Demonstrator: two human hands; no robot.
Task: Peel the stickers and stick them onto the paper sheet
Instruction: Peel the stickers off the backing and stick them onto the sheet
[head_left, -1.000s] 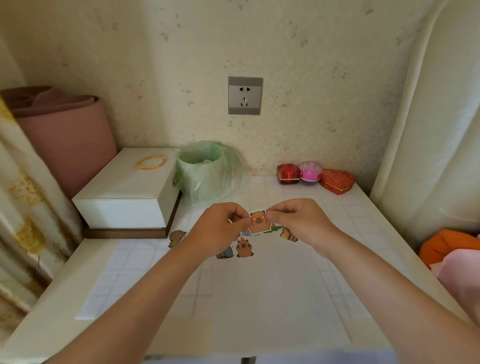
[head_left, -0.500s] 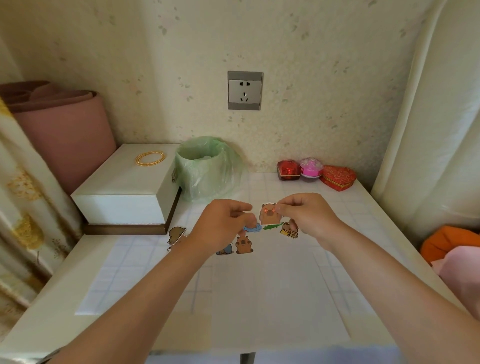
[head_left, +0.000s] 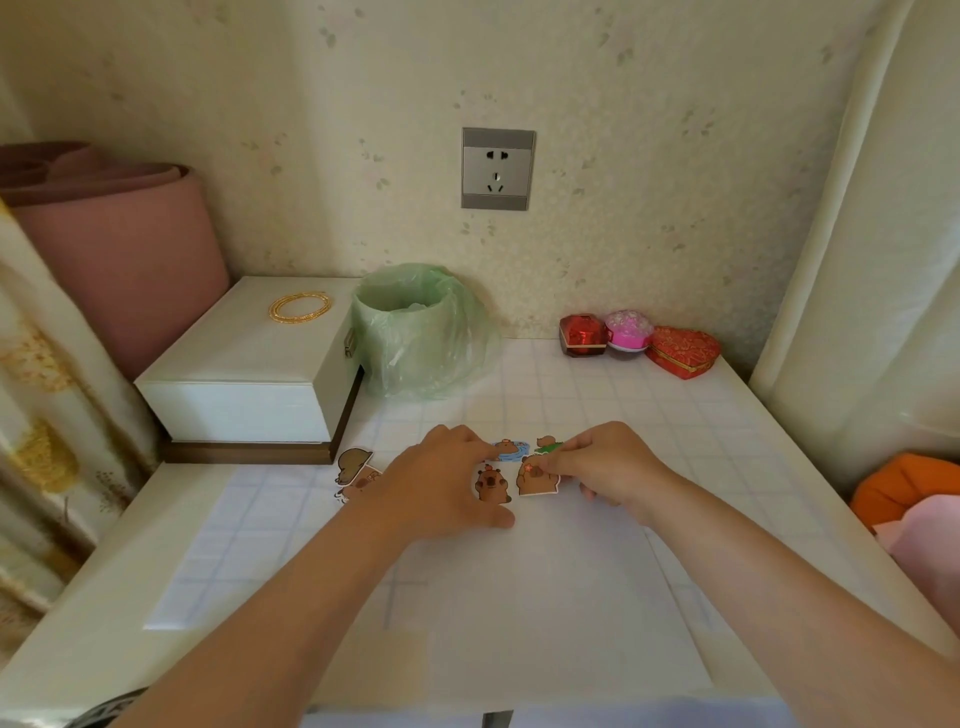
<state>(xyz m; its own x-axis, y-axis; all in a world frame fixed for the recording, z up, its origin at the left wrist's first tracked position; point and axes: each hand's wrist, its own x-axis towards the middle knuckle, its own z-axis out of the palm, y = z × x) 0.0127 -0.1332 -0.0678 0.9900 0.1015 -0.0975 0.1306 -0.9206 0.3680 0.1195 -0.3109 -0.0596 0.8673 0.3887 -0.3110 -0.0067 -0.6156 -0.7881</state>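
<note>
right hand (head_left: 605, 467) grip pinches a sticker (head_left: 540, 483) at the paper sheet (head_left: 545, 597); left hand (head_left: 441, 486) rests flat.

Two hands (head_left: 441, 486) (head_left: 608, 467), about six stickers (head_left: 491, 484), one sheet (head_left: 545, 597)

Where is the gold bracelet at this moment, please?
In the head view, the bracelet lies on top of the white box at the rear left of the table, just left of the green-bagged bin.
</note>
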